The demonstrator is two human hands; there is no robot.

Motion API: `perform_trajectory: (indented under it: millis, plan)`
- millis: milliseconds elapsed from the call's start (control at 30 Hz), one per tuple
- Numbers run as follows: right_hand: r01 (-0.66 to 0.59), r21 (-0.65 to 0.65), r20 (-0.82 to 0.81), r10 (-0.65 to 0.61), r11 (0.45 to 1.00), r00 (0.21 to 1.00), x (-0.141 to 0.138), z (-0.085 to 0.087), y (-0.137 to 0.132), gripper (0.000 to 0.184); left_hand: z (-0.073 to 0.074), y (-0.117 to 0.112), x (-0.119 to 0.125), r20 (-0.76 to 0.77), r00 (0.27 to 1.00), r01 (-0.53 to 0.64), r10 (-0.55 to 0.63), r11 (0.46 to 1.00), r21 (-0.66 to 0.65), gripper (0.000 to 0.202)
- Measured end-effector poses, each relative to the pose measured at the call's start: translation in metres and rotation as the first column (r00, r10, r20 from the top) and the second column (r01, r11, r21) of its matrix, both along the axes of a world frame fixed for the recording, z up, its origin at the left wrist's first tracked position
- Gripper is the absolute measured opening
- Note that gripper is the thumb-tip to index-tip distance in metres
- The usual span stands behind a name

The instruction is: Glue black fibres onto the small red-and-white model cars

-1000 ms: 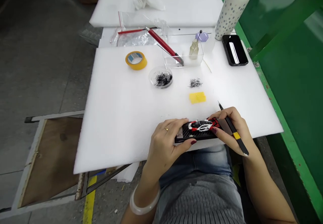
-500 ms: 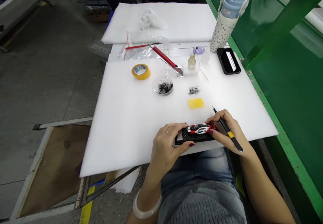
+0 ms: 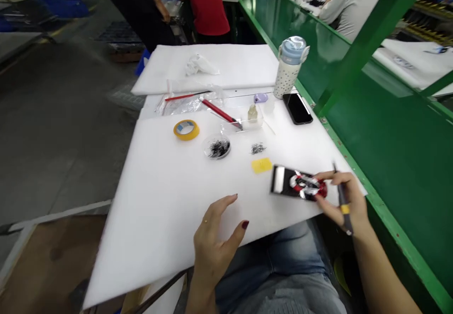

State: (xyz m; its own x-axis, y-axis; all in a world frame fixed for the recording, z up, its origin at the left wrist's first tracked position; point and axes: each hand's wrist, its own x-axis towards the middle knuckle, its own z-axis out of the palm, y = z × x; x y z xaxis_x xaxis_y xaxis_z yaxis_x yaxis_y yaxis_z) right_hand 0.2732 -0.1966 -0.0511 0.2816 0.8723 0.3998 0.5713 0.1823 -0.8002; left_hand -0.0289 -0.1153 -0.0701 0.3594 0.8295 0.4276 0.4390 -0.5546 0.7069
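A red and white model car (image 3: pixel 305 185) sits on a black rectangular base (image 3: pixel 288 189) with a pale label at its left end. My right hand (image 3: pixel 345 201) grips the car's red right end between thumb and fingers. Tucked in that same hand are black tweezers (image 3: pixel 343 203) with a yellow band, their tip pointing away from me. My left hand (image 3: pixel 215 238) is empty over the white foam sheet, thumb and fingers apart, well left of the car. Beyond the base lie a piece of yellow tape (image 3: pixel 262 165) and a small pile of black fibres (image 3: pixel 258 148).
A clear dish (image 3: pixel 217 147) of black fibres, a yellow tape roll (image 3: pixel 186 129), a red knife (image 3: pixel 222 114), a small glass bottle (image 3: pixel 252 113), a phone (image 3: pixel 297 108) and a drinking bottle (image 3: pixel 290 66) stand further back. A green partition (image 3: pixel 382 125) borders the right side. Other people are beyond.
My left hand has let go of the base and moved left, its fingers opening. My right hand has shifted the car and base to the right and turned them slightly. The view has tilted up.
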Motion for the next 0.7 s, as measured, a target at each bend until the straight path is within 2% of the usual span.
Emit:
perform_trajectory:
  millis: [33,67,100,133,167,233,333,467,533,600,633,700]
  plan:
    - [0.149,0.02,-0.014,-0.149,0.989,0.989,0.023,0.0,-0.002,0.038,-0.001,-0.001,0.0,-0.007,1.0,-0.001,0.001,1.0,0.003,0.03]
    - [0.301,0.024,-0.012,-0.301,0.953,0.953,0.048,0.0,-0.005,0.041,-0.002,-0.002,0.0,-0.011,1.0,0.003,-0.003,1.0,-0.003,0.025]
    - [0.467,0.014,0.012,-0.468,0.884,0.884,0.075,-0.001,-0.006,0.043,-0.003,-0.003,0.0,-0.019,1.0,0.011,-0.011,1.0,-0.01,0.021]
    - [0.62,-0.023,0.051,-0.618,0.784,0.784,0.1,-0.003,-0.008,0.045,-0.004,-0.003,0.0,-0.027,0.999,0.019,-0.019,1.0,-0.012,0.019]
    - [0.7,-0.043,0.068,-0.697,0.712,0.714,0.124,-0.005,-0.009,0.046,-0.004,-0.003,0.0,-0.034,0.999,0.027,-0.027,1.0,-0.001,0.017]
    - [0.79,-0.083,0.096,-0.784,0.607,0.613,0.162,-0.012,-0.012,0.046,-0.005,-0.001,-0.002,-0.055,0.997,0.056,-0.053,0.997,0.049,0.018]
    - [0.837,-0.142,0.136,-0.827,0.529,0.546,0.188,-0.019,-0.019,0.046,-0.006,0.002,-0.005,-0.106,0.99,0.102,-0.091,0.989,0.105,0.019]
    - [0.85,-0.124,0.171,-0.833,0.511,0.526,0.175,-0.015,-0.037,0.049,-0.007,0.0,-0.006,-0.125,0.988,0.1,-0.088,0.991,0.094,0.02]
    - [0.863,-0.045,0.175,-0.846,0.504,0.503,0.154,-0.011,-0.044,0.045,-0.008,0.0,-0.005,-0.11,0.991,0.083,-0.073,0.993,0.089,0.019]
    - [0.853,0.045,0.176,-0.845,0.519,0.505,0.128,-0.008,-0.044,0.032,-0.009,0.001,-0.004,-0.13,0.988,0.104,-0.088,0.987,0.122,0.02]
    - [0.83,0.076,0.185,-0.826,0.553,0.533,0.114,-0.008,-0.04,0.026,-0.01,0.002,-0.004,-0.149,0.983,0.133,-0.111,0.98,0.149,0.021]
    - [0.72,0.078,0.24,-0.714,0.689,0.658,0.089,-0.008,-0.024,0.018,-0.011,0.005,-0.004,-0.185,0.971,0.186,-0.151,0.964,0.189,0.022]
